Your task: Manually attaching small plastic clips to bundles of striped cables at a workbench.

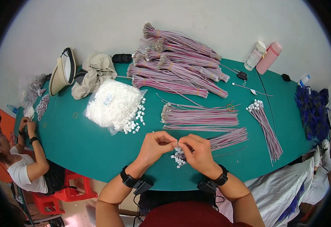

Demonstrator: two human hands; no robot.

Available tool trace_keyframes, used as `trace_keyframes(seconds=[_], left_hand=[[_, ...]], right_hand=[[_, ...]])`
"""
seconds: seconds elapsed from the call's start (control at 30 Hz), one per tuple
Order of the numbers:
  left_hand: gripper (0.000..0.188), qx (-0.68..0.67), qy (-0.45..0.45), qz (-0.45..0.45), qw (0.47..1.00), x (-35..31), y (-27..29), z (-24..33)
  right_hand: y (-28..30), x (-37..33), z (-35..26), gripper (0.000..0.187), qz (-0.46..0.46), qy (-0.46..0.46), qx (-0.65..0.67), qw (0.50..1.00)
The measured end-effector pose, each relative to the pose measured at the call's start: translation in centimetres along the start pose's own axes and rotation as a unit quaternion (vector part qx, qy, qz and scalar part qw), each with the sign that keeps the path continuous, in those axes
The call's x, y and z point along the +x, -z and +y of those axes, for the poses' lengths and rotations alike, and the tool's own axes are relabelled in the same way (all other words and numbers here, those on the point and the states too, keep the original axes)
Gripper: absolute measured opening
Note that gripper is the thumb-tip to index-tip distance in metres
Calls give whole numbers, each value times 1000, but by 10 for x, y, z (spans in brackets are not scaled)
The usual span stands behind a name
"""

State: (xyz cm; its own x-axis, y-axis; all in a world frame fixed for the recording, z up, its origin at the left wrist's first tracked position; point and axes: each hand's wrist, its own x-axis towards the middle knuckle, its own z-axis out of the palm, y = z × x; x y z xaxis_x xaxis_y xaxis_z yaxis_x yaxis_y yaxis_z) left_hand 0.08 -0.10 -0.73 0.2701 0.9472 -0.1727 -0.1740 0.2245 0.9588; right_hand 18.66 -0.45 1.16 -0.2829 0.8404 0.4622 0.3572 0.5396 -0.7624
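Observation:
My left hand (157, 146) and my right hand (198, 152) meet fingertip to fingertip over the table, both closed in a pinch. A small white connector housing (177, 145) shows between the left fingertips. A thin wire (230, 152) trails rightward from beneath my right hand; its pinched end is hidden by the fingers. Just under the hands lies a bundle of pink and grey wires (228, 139) with white housings (179, 162) on its near-left ends. Beyond it rests another wire bundle (201, 116) with bare terminal ends at its left.
A bag of white housings (114, 102) spills onto the green table (97, 151). Banded wire bundles (180, 68) pile up at the back. Another housed bundle (265, 130) lies right, near two bottles (269, 57). At far left a co-worker (25, 166) sits handling small parts.

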Motion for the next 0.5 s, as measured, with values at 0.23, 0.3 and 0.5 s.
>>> trace_keyframes(seconds=[0.23,0.3,0.5], left_hand=[[8,9,-3,-2,1000,0,-1,3],[8,5,-5,-4,1000,-1,1,4],[8,4,-6,-3,1000,1,-1,5]], right_hand=[[0,1,2,8,5,-2,5,1000],[0,2,0,8,-5,19,-32,999],[12,8,0,6,-44,-57,53,996]])
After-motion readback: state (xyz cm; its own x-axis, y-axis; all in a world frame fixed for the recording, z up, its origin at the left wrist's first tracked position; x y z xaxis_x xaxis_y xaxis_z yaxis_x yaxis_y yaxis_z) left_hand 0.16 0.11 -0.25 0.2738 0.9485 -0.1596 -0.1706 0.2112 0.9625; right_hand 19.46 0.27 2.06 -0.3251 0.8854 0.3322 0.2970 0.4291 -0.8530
